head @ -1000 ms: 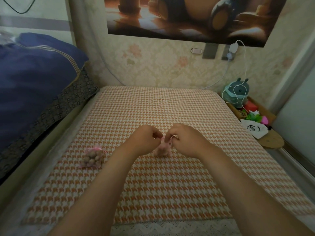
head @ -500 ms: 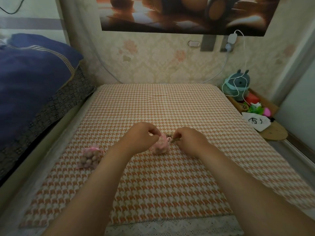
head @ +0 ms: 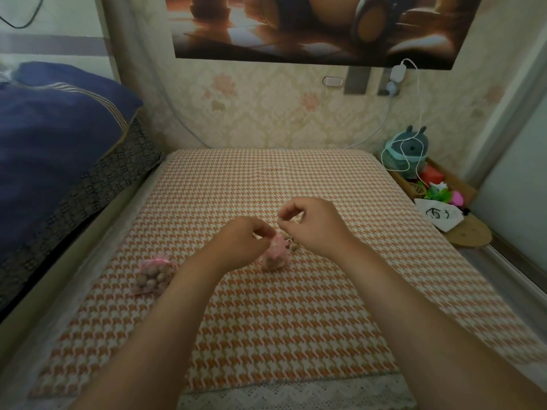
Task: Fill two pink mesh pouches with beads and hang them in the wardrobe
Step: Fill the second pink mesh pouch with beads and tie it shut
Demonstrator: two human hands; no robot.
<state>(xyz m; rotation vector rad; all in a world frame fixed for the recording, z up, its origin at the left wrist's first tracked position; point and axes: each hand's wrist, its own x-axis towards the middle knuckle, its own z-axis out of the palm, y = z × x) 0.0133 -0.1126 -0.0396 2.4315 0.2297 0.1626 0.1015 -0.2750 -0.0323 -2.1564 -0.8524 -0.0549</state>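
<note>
At centre frame, on the houndstooth bed cover (head: 266, 335), the left hand (head: 245, 242) pinches the second pink pouch (head: 273, 255) at its mouth. Just above, the right hand (head: 310, 224) has lifted, fingers (head: 285, 216) pinched, probably drawing the cord tight. Lower left, the filled pouch (head: 155, 275) lies closed, so hanging likely comes next.

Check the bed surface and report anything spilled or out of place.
A few loose beads lie on the houndstooth cover, just right of the pink pouch the left hand pinches. They sit outside both pouches. The filled pouch looks intact.
</note>
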